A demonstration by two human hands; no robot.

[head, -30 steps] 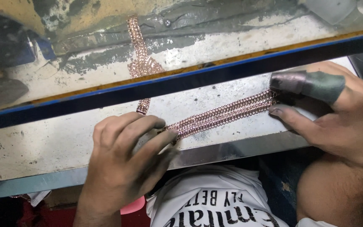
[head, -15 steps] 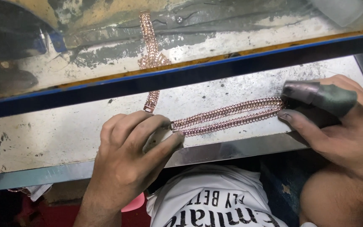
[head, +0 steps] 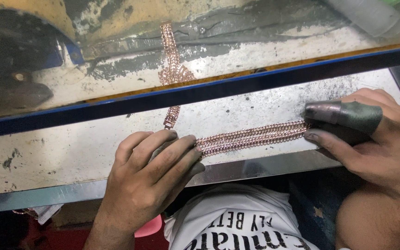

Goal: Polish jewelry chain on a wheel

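Scuffed workbench (head: 61,157), blue rail (head: 237,88)

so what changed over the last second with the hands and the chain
Very little. The left hand and right hand slid slightly rightward along the bench, keeping the rose-gold chain stretched flat between them. Nothing was picked up or released. The right hand's dark finger cover stays on, and the chain's far end still runs up past the blue rail.

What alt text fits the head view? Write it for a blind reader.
Two bare hands stretch a rose-gold chain flat across a worn metal bench: the left hand pins one end, the right hand, wearing a dark finger cot, holds the other.
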